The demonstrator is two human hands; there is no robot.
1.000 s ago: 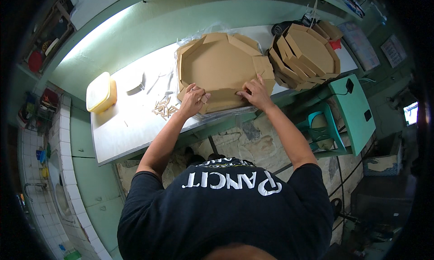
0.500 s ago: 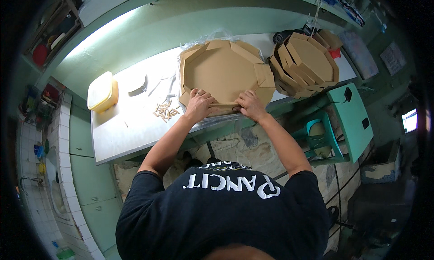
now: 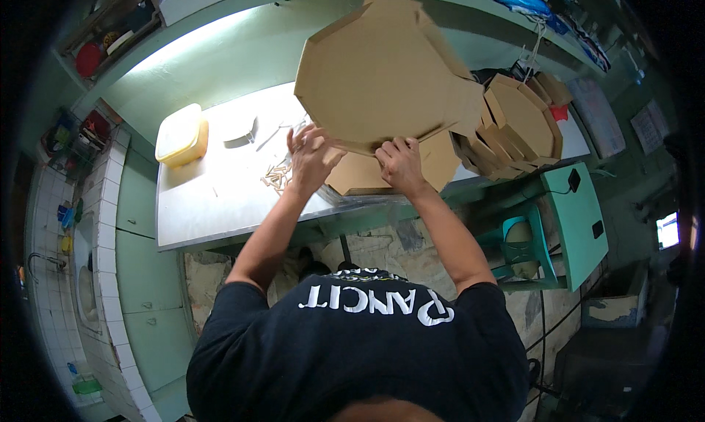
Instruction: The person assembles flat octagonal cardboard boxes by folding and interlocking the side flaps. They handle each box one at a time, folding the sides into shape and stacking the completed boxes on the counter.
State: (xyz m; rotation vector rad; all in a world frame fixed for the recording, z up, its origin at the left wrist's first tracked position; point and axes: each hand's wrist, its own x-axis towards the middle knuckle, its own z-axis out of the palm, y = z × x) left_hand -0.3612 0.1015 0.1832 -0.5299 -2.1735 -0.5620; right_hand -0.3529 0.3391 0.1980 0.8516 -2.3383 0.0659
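A large eight-sided brown cardboard tray (image 3: pixel 374 73) stands tilted up over the table, its far side raised high and its near edge low. My right hand (image 3: pixel 402 164) is closed on that near edge. At the tray's near left corner is my left hand (image 3: pixel 312 159), its fingers raised and apart; whether they touch the cardboard I cannot tell. Under the lifted tray lies another piece of brown cardboard (image 3: pixel 360 175) on the table. Several small tan sticks (image 3: pixel 275 178) lie loose just left of my left hand.
On the white table (image 3: pixel 194 216) stand a yellowish lidded plastic tub (image 3: pixel 181 136) and a small pale container (image 3: pixel 239 129). Stacked folded cardboard trays (image 3: pixel 518 125) sit at the right. A green chair (image 3: pixel 525 246) and a green side table (image 3: pixel 575 227) stand at the near right.
The cardboard tray has swung up from lying on the table, uncovering cardboard beneath. My left hand has loosened its fingers from the near edge; my right hand still grips it.
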